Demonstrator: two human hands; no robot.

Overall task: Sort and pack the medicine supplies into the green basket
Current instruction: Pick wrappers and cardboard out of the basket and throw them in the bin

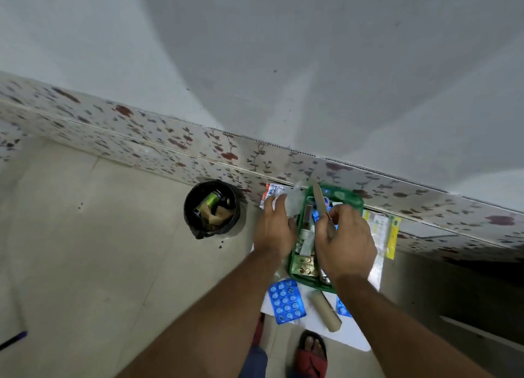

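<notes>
A: Packing was the step judged in hand. The green basket [357, 199] sat right of centre in the frame, against the floral skirting [170, 139], already partly filled with strips and packets.

B: Hands?

A: The right hand [344, 240] was closed round a long thin flat item [319, 200], pinched near its lower end, the tip angled up over the basket's far rim. What it was could not be told. The left hand [273, 227] was spread flat at the basket's left edge, fingers loose, touching a clear wrapper [292, 199]; whether anything was gripped could not be told.

B: Left outside?

A: A blue blister pack [287, 301] and a beige roll [326, 311] were seen just below the basket, low centre. A red-and-white sachet [270, 193] lay beside the left fingers, and printed packets [378, 227] to the basket's right. A black bin [211, 208] stood further left.

B: Next move?

A: Lowering the long item flat along the basket was judged needed, then the loose packs gathered.
</notes>
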